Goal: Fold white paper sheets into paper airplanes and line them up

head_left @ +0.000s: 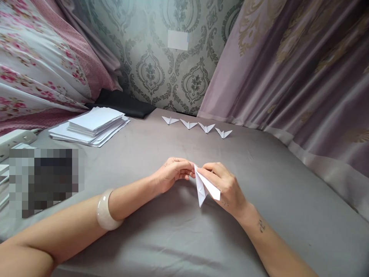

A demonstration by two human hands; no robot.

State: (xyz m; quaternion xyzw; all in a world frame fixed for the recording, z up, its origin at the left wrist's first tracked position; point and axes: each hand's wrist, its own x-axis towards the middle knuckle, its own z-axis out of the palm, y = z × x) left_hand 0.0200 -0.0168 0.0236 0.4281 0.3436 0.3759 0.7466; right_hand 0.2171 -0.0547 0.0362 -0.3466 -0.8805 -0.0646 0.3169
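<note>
A folded white paper piece, with creased flaps that spread like wings, is held above the grey-covered surface. My right hand has its fingers closed round the paper's right side, with the thumb along a fold. My left hand is closed with its fingers curled, and its thumb and fingertips meet the pointed upper tip of the paper. The exact grip there is partly hidden. Beyond my hands stands a row of several small folded white paper birds, their wings spread.
A stack of white paper sheets lies at the back left, in front of a folded black cloth. A white power strip is at the left edge, near a blurred-out object. Curtains hang along the right.
</note>
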